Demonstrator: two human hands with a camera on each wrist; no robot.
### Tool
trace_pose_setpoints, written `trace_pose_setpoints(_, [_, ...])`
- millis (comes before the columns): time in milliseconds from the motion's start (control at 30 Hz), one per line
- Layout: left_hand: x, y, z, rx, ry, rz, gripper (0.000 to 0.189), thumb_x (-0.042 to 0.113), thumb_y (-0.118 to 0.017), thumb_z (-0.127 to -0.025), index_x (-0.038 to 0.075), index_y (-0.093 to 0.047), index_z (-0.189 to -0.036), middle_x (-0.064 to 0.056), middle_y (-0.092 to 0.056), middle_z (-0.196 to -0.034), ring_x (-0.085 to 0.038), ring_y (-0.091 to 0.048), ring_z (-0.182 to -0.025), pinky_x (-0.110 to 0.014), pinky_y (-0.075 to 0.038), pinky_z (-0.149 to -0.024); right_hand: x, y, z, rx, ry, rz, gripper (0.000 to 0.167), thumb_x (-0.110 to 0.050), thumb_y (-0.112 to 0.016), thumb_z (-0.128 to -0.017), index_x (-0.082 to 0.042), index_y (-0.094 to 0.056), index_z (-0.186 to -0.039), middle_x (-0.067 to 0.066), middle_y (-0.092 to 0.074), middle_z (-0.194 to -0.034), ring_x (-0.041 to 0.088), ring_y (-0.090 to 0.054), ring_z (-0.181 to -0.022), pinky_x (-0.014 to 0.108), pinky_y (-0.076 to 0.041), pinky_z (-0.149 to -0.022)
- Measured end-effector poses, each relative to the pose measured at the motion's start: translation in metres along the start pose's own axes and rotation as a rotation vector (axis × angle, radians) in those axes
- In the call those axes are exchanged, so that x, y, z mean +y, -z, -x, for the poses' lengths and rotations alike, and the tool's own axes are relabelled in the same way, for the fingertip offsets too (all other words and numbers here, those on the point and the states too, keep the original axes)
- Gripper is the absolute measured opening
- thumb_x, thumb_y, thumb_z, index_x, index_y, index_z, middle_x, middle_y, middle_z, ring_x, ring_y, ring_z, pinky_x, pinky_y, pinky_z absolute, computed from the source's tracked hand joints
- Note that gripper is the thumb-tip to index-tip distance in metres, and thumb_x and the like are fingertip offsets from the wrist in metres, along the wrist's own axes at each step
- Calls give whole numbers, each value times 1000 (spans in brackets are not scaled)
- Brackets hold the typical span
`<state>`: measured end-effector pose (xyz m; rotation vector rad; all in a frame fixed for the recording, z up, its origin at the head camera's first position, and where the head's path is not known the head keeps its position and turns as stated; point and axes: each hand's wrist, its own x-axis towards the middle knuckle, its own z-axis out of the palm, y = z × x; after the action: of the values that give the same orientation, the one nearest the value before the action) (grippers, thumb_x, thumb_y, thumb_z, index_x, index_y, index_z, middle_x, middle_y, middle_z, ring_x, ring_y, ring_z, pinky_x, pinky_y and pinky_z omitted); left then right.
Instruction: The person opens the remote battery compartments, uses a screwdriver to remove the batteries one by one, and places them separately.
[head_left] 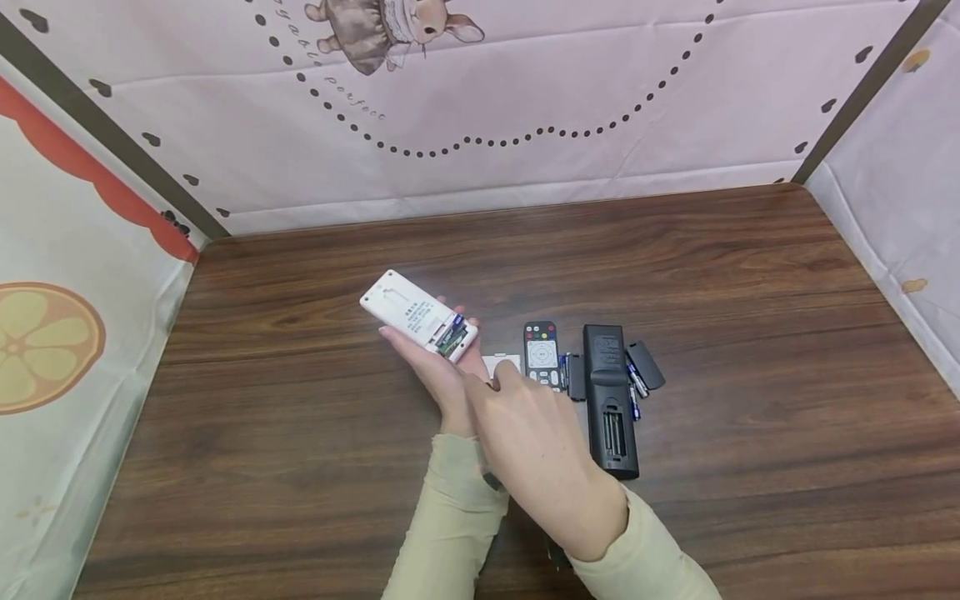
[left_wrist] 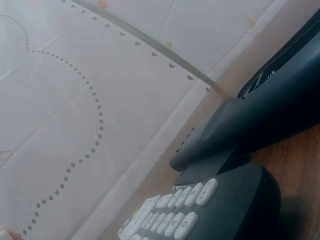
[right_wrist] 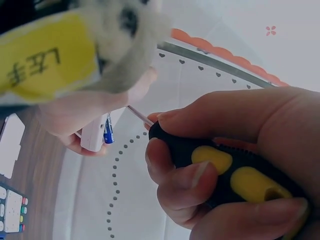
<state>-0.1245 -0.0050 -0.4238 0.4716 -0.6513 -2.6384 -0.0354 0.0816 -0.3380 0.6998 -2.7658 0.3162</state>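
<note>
A white remote control [head_left: 397,304] lies back side up in my left hand [head_left: 442,387], its battery compartment uncovered at the end nearest me. A blue battery [head_left: 458,323] shows inside that compartment. My right hand [head_left: 543,442] crosses over the left wrist and grips a screwdriver [right_wrist: 212,159] by its black and yellow handle, as the right wrist view shows. The thin metal shaft points at the white remote's compartment end, where the left hand and sleeve hide part of it. In the left wrist view the held remote is mostly out of frame.
Right of my hands lies a large black remote [head_left: 603,354], back up, its battery slot uncovered. Beside it are a dark cover [head_left: 646,365] and loose batteries [head_left: 637,379]. A smaller remote with white buttons [head_left: 542,354], another dark cover [head_left: 576,379] and a white piece [head_left: 502,361] lie closer in.
</note>
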Motion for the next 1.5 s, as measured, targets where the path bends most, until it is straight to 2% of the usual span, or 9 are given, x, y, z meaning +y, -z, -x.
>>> trace_pose_setpoints(133, [3, -2, 0, 1, 5, -7, 56, 63, -22, -88, 33, -40, -131, -16, -37, -129, -20, -46, -87, -29, -40, -63, 1, 1, -1, -4, 10, -17, 15, -12, -65, -75, -12, -65, -89, 4, -47, -67, 10, -41, -42, 27, -36, -33])
trace_pose_setpoints(233, [7, -6, 2, 23, 20, 10, 58, 61, -24, -89, 26, -41, -130, -15, -37, -129, -20, -45, -89, -29, -40, -66, 4, 3, -1, 17, 20, -52, 14, -12, -60, -78, -13, -65, -90, 2, -47, -66, 8, -38, -41, 24, -33, -33])
trace_pose_setpoints(367, [10, -5, 2, 46, 41, 29, 58, 58, -33, -88, 17, -44, -127, -14, -39, -129, -20, -47, -92, -29, -42, -71, 11, 6, -2, 31, 29, -113, 20, -11, -57, -79, -16, -67, -95, -1, -45, -65, 7, -35, -42, 22, -30, -34])
trace_pose_setpoints(500, [9, 0, -2, 57, 58, 22, 50, 52, -43, -88, 19, -43, -126, -13, -41, -129, -20, -50, -94, -31, -43, -74, 20, 10, -4, 7, 36, -169, 23, -13, -57, -81, -17, -68, -101, -2, -50, -69, 5, -37, -45, 19, -31, -37])
trace_pose_setpoints(733, [9, 4, -8, -48, 77, -38, 39, 20, -47, -91, 20, -36, -129, -23, -35, -128, -28, -51, -91, -36, -43, -75, 43, 19, -5, 70, -33, -215, 26, -13, -57, -82, -17, -66, -106, -4, -55, -78, 6, -43, -50, 22, -35, -43])
trace_pose_setpoints(967, [16, 7, -12, -119, 136, -256, 49, 5, -48, -88, 18, -33, -132, -23, -38, -129, -35, -52, -102, -48, -33, -94, 62, 26, -3, 65, -106, -249, 29, -15, -58, -84, -17, -63, -111, -6, -53, -77, 6, -38, -49, 23, -34, -45])
trace_pose_setpoints(1233, [20, 13, -18, -173, 189, -496, 56, 0, -47, -86, 20, -25, -134, -21, -37, -129, -42, -49, -106, -40, -41, -84, 72, 28, -2, 51, -144, -257, 29, -16, -58, -84, -17, -62, -113, -5, -56, -80, 9, -39, -51, 25, -34, -48])
trace_pose_setpoints(1367, [17, 16, -22, -185, 183, -725, 58, 2, -47, -84, 21, -24, -134, -12, -42, -126, -32, -54, -102, -39, -44, -83, 76, 28, -1, 34, -163, -265, 29, -17, -57, -86, -17, -61, -114, -5, -54, -79, 10, -38, -51, 26, -34, -49])
trace_pose_setpoints(1500, [16, 18, -24, -221, 117, -980, 61, 0, -51, -81, 20, -27, -133, -5, -44, -123, -20, -51, -104, -36, -43, -85, 79, 28, -1, 19, -191, -275, 30, -20, -56, -87, -18, -60, -116, -5, -56, -83, 11, -42, -55, 27, -35, -53])
